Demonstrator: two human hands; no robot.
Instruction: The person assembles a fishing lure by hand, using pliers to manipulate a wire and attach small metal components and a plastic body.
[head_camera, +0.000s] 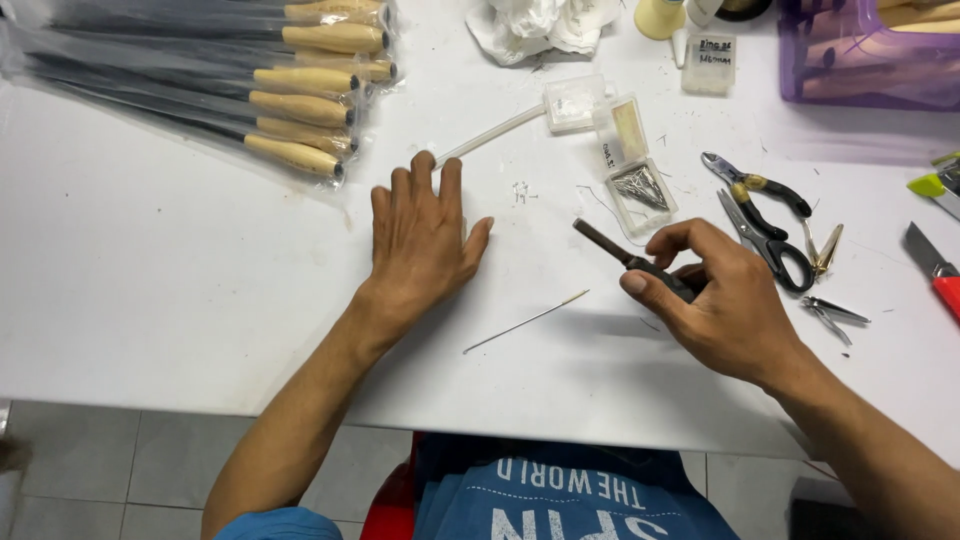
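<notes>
right hand (725, 305) grips a dark tool (630, 260), fingers curled round its handle, flat tip poking up-left. left hand (420, 240) lies flat on the white table (150, 280), fingers spread, holding nothing. thin needle (525, 321) lies between the hands. open clear box (635, 180) of metal bits just beyond, scissors (765, 240) near the right hand.

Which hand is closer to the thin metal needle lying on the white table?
Right, though only by a little. The right hand, holding a dark tool, is just right of the needle. The left hand lies flat up and left of it. Neither touches it.
</notes>
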